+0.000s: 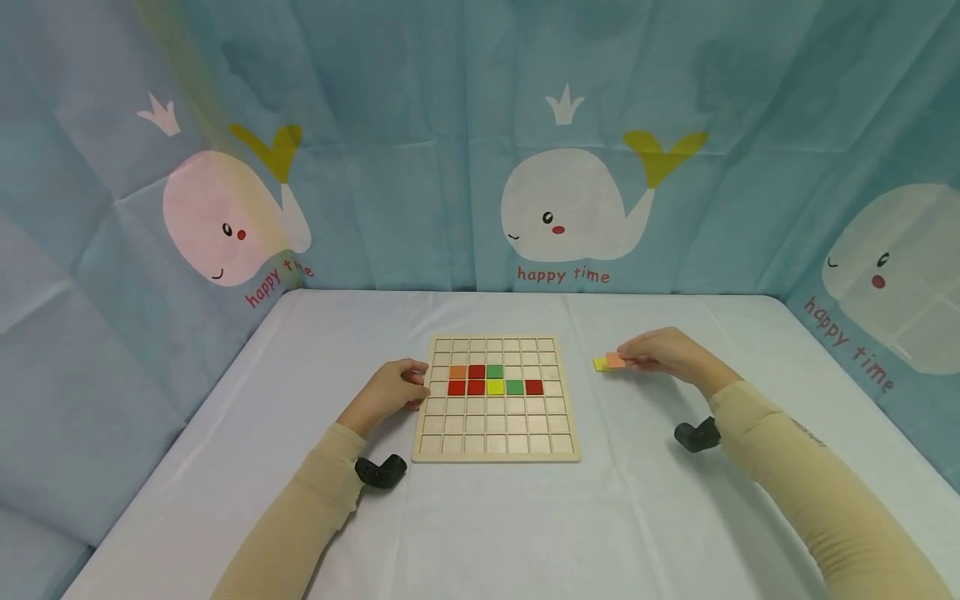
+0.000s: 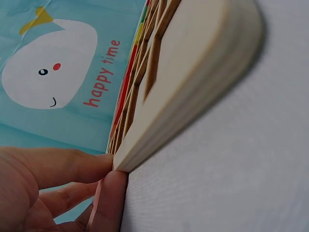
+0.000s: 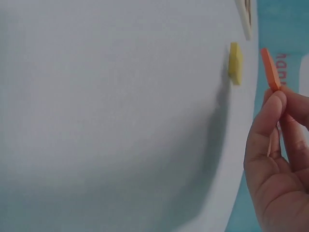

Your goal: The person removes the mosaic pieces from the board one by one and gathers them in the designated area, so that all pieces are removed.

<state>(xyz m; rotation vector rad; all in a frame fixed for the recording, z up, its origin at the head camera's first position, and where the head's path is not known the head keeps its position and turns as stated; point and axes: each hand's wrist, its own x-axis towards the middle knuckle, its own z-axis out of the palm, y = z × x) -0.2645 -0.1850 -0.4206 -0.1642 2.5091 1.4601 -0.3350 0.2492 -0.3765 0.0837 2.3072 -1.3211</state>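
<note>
- Orange tile [image 1: 616, 360]: pinched at one end between thumb and finger of the right hand [image 1: 670, 354], raised above the white table [image 1: 495, 533], to the right of the board.
- Yellow tile [image 3: 235, 64]: on the table just beyond the held one; the right wrist view shows the two apart.
- Wooden board [image 1: 495, 427]: flat on the table between the hands, eight coloured tiles in two neighbouring rows of its grid.
- Left hand [image 1: 386, 386]: thumb and fingers pinch the board's left edge, apparently bracing it.
- Step, as judged: a loose tile being picked up, not yet over the grid. Next move seems to call for a leftward carry, tile turned level, board held steady.
- Pose: right forearm angles in from the right, fingers pointing left; left forearm slants up from lower left. Remaining right fingers loosely curled.
</note>
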